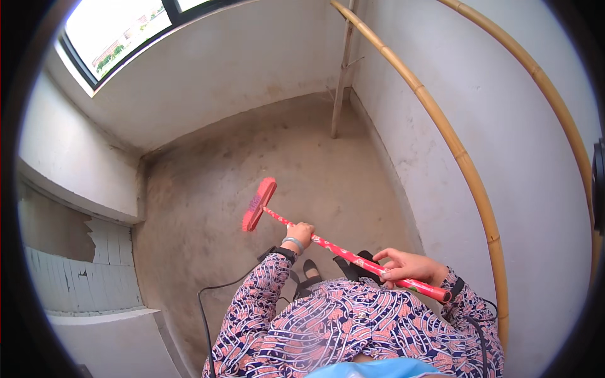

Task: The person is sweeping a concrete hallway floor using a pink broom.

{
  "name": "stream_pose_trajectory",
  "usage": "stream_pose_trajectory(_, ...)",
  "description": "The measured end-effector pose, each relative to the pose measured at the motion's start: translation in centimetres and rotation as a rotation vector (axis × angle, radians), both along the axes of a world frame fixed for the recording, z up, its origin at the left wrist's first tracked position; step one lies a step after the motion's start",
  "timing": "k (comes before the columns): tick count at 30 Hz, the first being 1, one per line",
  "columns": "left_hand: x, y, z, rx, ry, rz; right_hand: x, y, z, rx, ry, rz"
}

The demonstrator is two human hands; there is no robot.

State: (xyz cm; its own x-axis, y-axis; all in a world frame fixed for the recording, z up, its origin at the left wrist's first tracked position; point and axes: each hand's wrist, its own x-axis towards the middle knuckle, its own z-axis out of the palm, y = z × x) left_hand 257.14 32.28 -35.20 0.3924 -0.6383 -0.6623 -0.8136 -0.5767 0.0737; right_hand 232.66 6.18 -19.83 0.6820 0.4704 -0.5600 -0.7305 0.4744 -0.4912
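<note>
A broom with a red, flower-patterned handle (342,253) slants across in front of me, its top end near my right wrist. My left hand (301,234) is closed around the lower part of the handle. Near the upper end, my right hand (410,268) holds the handle between thumb and fingers, with the index finger lifted off. The pink-red broom head (260,204) lies to the left of my left hand, over the concrete floor (283,151); whether its bristles touch the floor I cannot tell.
Two long bamboo poles (461,153) (543,75) run along the right wall (425,156). A thin wooden post (339,94) stands near the far corner. A window (118,35) is at upper left, above the wall. A black cable (201,302) hangs beside my left arm.
</note>
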Motion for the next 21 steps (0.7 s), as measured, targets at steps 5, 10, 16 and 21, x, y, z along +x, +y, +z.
stream_pose_trajectory(5, 1.4, 4.2, 1.1, -0.088, 0.089, -0.042, -0.3, 6.0, 2.4, 0.06, 0.147, -0.138)
stream_pose_trajectory(10, -2.2, 0.9, 1.5, -0.285, 0.339, -0.111, 0.5, 8.5, 1.8, 0.092, 0.215, -0.269)
stream_pose_trajectory(16, 2.3, -9.2, 0.4, -0.311, 0.295, -0.164, 5.3, -0.8, -1.1, -0.058, 0.134, -0.232)
stream_pose_trajectory(21, 11.2, -1.7, 1.0, -0.263, 0.209, -0.024, 11.1, 3.2, 0.7, -0.166, -0.005, -0.272)
